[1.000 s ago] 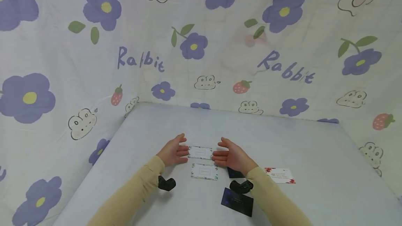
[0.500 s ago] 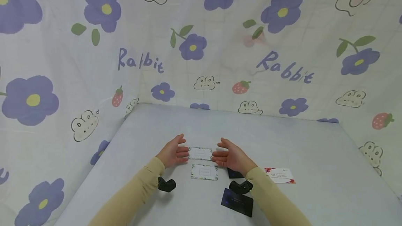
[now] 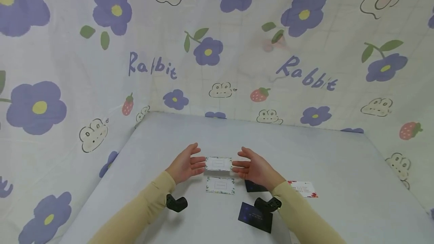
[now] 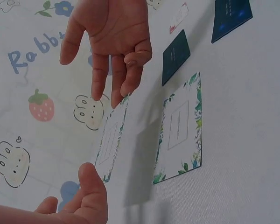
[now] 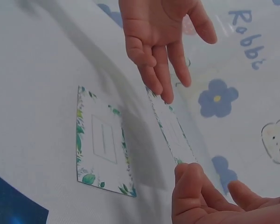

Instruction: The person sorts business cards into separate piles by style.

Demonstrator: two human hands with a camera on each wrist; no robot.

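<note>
A white floral-bordered card (image 3: 218, 163) is held by its two short edges between my hands, a little above the table, with its shadow below. My left hand (image 3: 184, 166) touches its left edge with extended fingertips, thumb up and away from it. On the opposite edge, the fingertips of my right hand (image 3: 259, 169) do the same. Just nearer to me, a matching floral card (image 3: 220, 186) lies flat on the table. In the left wrist view the raised card (image 4: 113, 142) tilts between the two sets of fingertips.
Under and beside my right wrist lie two dark blue cards, the nearer card (image 3: 255, 217) and the farther card (image 3: 255, 186). A white card with red leaves (image 3: 305, 189) lies right of the right forearm, partly covered. A patterned curtain (image 3: 237, 67) surrounds the white table (image 3: 190, 131).
The floral card has come up off the table between my fingertips and shifted slightly right; its shadow shows beneath. Both hands moved with it, spreading slightly apart.
</note>
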